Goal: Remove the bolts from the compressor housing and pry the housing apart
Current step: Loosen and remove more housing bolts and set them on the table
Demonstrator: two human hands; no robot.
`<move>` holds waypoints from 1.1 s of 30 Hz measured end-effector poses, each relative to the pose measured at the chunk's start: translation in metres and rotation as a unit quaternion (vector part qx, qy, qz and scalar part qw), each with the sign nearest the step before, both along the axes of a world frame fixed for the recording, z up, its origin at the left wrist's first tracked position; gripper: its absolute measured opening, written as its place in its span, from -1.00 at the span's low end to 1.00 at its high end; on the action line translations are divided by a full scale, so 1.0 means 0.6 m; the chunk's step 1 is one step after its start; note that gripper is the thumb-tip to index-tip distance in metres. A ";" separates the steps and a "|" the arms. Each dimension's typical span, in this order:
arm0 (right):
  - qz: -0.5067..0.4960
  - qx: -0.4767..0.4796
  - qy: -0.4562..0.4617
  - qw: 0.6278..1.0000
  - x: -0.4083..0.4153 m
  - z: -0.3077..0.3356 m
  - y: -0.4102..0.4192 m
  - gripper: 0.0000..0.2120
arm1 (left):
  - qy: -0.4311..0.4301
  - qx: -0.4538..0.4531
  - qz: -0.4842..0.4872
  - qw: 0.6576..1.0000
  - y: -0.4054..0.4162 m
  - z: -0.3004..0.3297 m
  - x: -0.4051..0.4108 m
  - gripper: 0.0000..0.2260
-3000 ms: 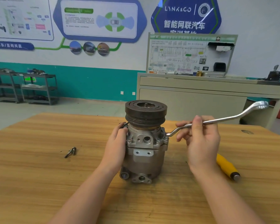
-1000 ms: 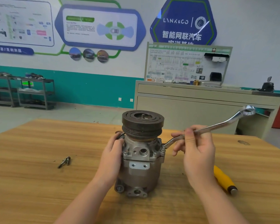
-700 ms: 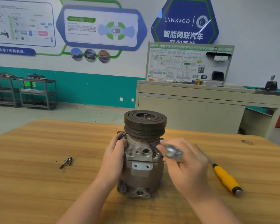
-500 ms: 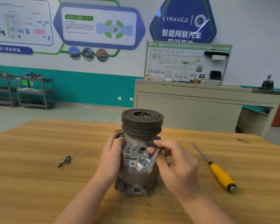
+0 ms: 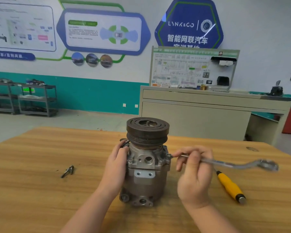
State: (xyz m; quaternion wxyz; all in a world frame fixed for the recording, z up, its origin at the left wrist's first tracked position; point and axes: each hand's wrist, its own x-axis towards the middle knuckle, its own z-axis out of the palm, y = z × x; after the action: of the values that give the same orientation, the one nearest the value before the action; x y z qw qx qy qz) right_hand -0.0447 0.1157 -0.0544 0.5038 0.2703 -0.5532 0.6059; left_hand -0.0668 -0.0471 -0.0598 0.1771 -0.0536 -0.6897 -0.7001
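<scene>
A grey metal compressor (image 5: 145, 174) stands upright on the wooden table (image 5: 40, 190), its dark pulley (image 5: 147, 131) on top. My left hand (image 5: 116, 163) grips the housing's left side just under the pulley. My right hand (image 5: 194, 172) holds a silver ring wrench (image 5: 232, 164) by its shaft. The wrench's near end sits at a bolt head (image 5: 168, 155) on the housing's upper right flange; its far end points right and is blurred. Another bolt head (image 5: 130, 160) shows on the front left flange.
Loose removed bolts (image 5: 67, 171) lie on the table to the left. A yellow-handled screwdriver (image 5: 230, 187) lies on the table to the right, partly behind my right hand. A beige workbench (image 5: 208, 111) with a display board stands beyond the table.
My right hand swung the wrench off the bolt and toward me, then set it back on the right flange bolt with the handle lower, pointing right. My left hand kept its grip.
</scene>
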 end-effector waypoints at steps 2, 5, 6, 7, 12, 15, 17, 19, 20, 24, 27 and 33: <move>0.035 -0.111 -0.077 0.990 -0.003 0.008 -0.001 -0.83 | -0.004 0.007 0.000 1.000 0.000 0.000 -0.002 -0.76; 0.140 -0.244 -0.211 0.936 -0.020 0.023 0.018 -0.80 | -0.006 0.015 -0.007 1.000 0.001 -0.001 -0.002 -0.76; 0.177 -0.271 -0.253 0.911 -0.027 0.029 0.026 -0.80 | -0.007 0.014 -0.008 1.000 0.001 -0.001 -0.002 -0.76; 0.207 -0.282 -0.294 0.889 -0.034 0.033 0.034 -0.82 | -0.006 0.012 -0.006 1.000 0.000 -0.001 -0.002 -0.76; 0.308 -0.307 -0.361 0.825 -0.048 0.037 0.051 -0.83 | 0.001 0.011 0.001 1.000 0.000 -0.002 -0.006 -0.76; 0.320 -0.322 -0.319 0.832 -0.043 0.043 0.060 -0.80 | 0.003 0.011 0.005 1.000 0.001 -0.002 -0.007 -0.76; 0.275 -0.288 -0.280 0.874 -0.039 0.044 0.062 -0.81 | -0.001 0.009 0.002 1.000 0.000 -0.003 -0.007 -0.76; 0.198 -0.225 -0.250 0.921 -0.032 0.042 0.058 -0.83 | -0.007 0.003 -0.001 1.000 0.000 -0.002 -0.005 -0.76; 0.161 -0.191 -0.240 0.938 -0.029 0.039 0.055 -0.84 | -0.007 -0.001 -0.001 1.000 0.000 -0.001 -0.004 -0.75; 0.082 -0.081 -0.185 0.976 -0.018 0.031 0.036 -0.80 | -0.008 -0.001 0.002 1.000 0.000 0.001 -0.003 -0.76; -0.004 0.010 -0.102 0.995 -0.006 0.025 0.030 -0.85 | -0.009 0.001 0.001 1.000 -0.002 0.001 -0.003 -0.75; -0.096 0.292 0.097 0.946 -0.002 -0.001 0.011 -0.92 | -0.010 -0.013 -0.002 1.000 -0.002 0.001 -0.002 -0.78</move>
State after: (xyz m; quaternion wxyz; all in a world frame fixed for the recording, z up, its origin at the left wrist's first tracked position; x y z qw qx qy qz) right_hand -0.0457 0.1223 -0.0549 0.5101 0.4088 -0.6777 0.3367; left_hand -0.0679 -0.0482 -0.0591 0.1684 -0.0503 -0.7003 -0.6919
